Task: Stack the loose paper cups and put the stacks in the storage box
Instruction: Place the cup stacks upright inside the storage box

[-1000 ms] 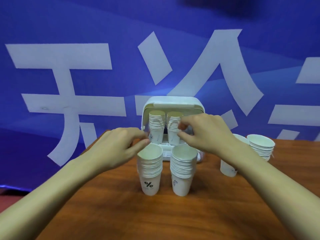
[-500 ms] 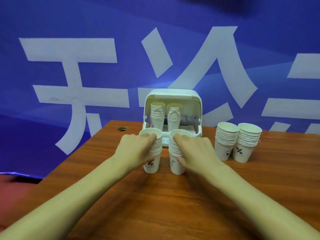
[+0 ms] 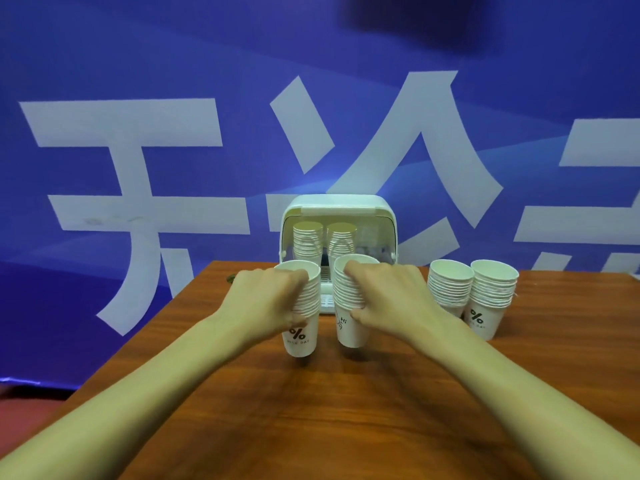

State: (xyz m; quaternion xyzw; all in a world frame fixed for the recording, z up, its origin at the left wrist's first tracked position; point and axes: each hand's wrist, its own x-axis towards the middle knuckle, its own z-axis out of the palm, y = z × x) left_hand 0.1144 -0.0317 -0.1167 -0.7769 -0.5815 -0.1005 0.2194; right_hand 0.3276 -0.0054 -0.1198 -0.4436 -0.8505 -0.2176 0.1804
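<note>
The left-held stack reads "% NICE DAY", the right-held stack "Hi".

Six stacks of paper cups in all. Two sit in the one storage box: boxed left stack and boxed right stack. Two hands each grip one: left hand the "%" stack, right hand the "Hi" stack. Two more (cups per stack too fine to count) stand on the one bench: inner right stack and outer right stack.
</note>
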